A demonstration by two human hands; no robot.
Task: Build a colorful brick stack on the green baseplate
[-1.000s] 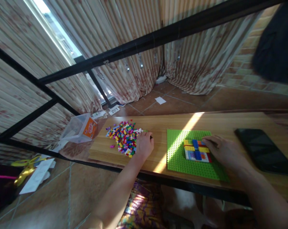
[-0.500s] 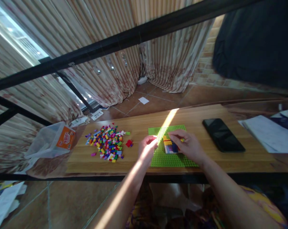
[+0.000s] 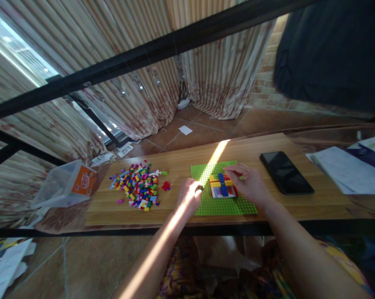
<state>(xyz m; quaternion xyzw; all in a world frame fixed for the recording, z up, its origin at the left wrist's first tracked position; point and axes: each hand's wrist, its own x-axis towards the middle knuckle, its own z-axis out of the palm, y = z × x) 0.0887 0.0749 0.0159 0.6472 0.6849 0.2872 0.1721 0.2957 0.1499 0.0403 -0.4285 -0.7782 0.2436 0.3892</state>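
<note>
A green studded baseplate (image 3: 218,207) lies on the wooden board. On it sits a block of toy building bricks (image 3: 222,185) in yellow, blue, red and white. My right hand (image 3: 248,182) is over the right side of this block, thumb and fingertips pinched together at its back right corner; whatever they may hold is too small to make out. My left hand (image 3: 189,195) is closed at the baseplate's left edge, with a small dark brick (image 3: 199,188) between thumb and fingers. Sunlight falls across the left hand and forearm.
A heap of loose coloured bricks (image 3: 139,187) spreads on the board's left side, with a red brick (image 3: 166,185) apart from it. Further left stands a clear plastic box (image 3: 59,187) with an orange label. A black phone (image 3: 285,172) and papers (image 3: 346,168) lie to the right.
My right hand has drawn back slightly to the right, uncovering more of the brick block, including its blue middle. The left hand has turned, and its dark brick now shows.
</note>
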